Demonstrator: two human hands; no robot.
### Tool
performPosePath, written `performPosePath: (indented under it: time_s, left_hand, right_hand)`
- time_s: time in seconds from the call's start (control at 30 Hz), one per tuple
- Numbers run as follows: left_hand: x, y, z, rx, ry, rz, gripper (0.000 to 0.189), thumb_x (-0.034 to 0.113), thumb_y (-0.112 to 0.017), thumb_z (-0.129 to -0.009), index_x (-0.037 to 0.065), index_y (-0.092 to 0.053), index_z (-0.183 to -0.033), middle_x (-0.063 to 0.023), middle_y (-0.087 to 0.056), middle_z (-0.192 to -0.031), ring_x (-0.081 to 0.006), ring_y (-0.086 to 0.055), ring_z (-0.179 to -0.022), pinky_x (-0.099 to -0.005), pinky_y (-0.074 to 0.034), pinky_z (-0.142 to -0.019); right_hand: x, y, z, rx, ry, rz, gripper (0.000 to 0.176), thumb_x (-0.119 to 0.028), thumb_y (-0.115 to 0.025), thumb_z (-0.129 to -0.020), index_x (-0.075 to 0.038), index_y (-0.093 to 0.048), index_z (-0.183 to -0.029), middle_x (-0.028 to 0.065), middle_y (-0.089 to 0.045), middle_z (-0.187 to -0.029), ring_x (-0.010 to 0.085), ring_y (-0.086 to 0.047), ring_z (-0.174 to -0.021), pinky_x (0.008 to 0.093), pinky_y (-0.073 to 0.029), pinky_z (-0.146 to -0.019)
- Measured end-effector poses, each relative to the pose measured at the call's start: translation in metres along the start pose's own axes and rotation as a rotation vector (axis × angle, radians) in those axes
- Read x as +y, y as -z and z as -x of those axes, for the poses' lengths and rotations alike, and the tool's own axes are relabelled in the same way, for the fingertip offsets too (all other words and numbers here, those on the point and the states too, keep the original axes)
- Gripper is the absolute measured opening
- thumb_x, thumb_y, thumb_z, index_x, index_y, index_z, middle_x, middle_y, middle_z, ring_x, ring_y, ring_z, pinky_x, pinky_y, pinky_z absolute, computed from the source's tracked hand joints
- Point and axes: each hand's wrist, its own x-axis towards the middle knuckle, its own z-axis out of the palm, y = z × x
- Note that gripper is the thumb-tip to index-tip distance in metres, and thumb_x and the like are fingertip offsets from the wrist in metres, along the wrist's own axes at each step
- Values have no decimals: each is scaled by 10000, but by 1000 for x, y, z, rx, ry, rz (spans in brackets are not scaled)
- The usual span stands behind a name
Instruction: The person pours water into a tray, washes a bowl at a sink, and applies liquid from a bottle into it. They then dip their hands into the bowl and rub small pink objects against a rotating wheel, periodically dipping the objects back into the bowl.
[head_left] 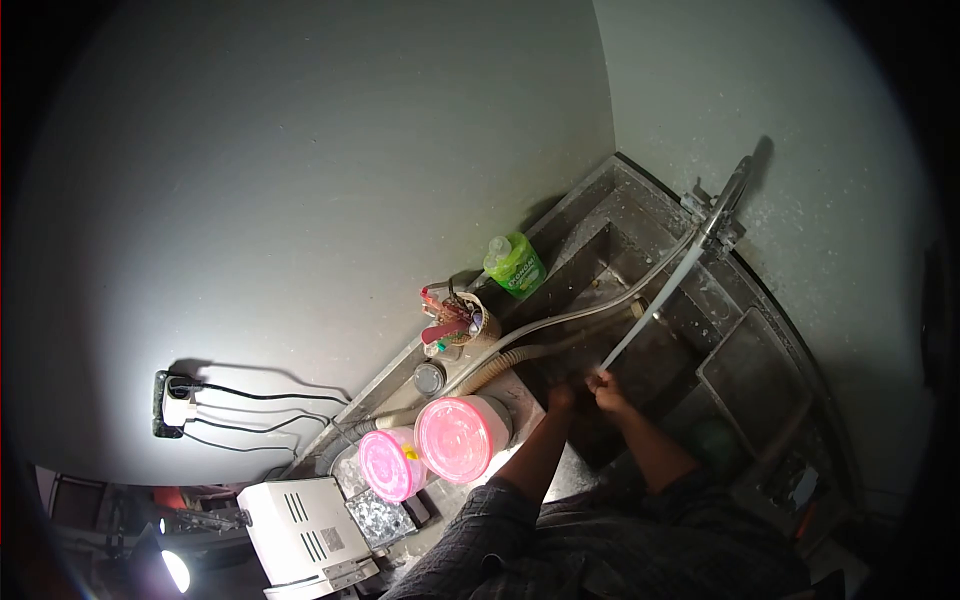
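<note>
Both of my hands are low over the dark sink basin (640,370). At the lower end of a pale hose (655,305) that runs down from the wall faucet (725,205), my right hand (606,390) is closed, its fingers at the hose tip. Whether it grips the hose or something small under it is hard to make out. Just left of it, my left hand (562,399) is in shadow, and its fingers are too dark to read.
Left of the sink are a green container (515,267), a cup of tools (465,320), a small jar (429,377), two pink-lidded tubs (455,440) and a white machine (305,530). A ribbed hose (500,365) crosses the counter. A rectangular tray (757,380) lies at the right.
</note>
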Motion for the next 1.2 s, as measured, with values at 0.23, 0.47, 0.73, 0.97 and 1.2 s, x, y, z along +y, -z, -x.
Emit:
performPosePath:
  time_s: [0.23, 0.47, 0.73, 0.97, 1.2]
  left_hand:
    - [191, -35, 64, -704, 450, 979, 471, 487, -437, -929, 71, -577, -1101, -98, -615, -925, -242, -600, -828, -377, -488, -755]
    - [199, -67, 74, 9, 401, 701, 337, 360, -508, -864, 64, -606, -992, -66, -615, -734, -246, -565, -593, -333, -476, -600]
    - [154, -51, 44, -198, 541, 743, 286, 266, -439, -846, 51, -608, -930, -89, -612, -814, -263, -585, -751, -396, -488, -680]
    - [171, -48, 70, 13, 459, 620, 426, 251, -373, -873, -51, -553, -1113, -212, -609, -1019, -356, -618, -882, -467, -532, -777]
    - [160, -44, 60, -315, 430, 919, 481, 275, -338, -868, -45, -518, -1178, -228, -569, -1126, -378, -591, -989, -539, -489, -872]
  right_hand:
    - [-63, 24, 31, -513, 327, 974, 332, -69, -611, -717, -22, -598, -1045, 184, -618, -1070, 364, -578, -1027, 423, -465, -870]
    - [-80, 19, 37, -940, 308, 1466, 334, -189, -608, -717, -76, -647, -1029, 198, -611, -1115, 329, -578, -1069, 429, -461, -904]
    - [-58, 49, 13, -299, 1073, 1630, 325, -211, -655, -645, -95, -652, -948, 188, -615, -1075, 339, -605, -978, 469, -460, -878]
    - [-144, 51, 76, -611, 345, 1375, 196, -168, -647, -721, -84, -642, -898, 144, -660, -919, 326, -629, -896, 415, -487, -775]
    - [-293, 120, 95, 903, 1046, 850, 460, -59, -605, -809, -46, -482, -1252, 180, -491, -1281, 333, -447, -1217, 400, -401, -978]
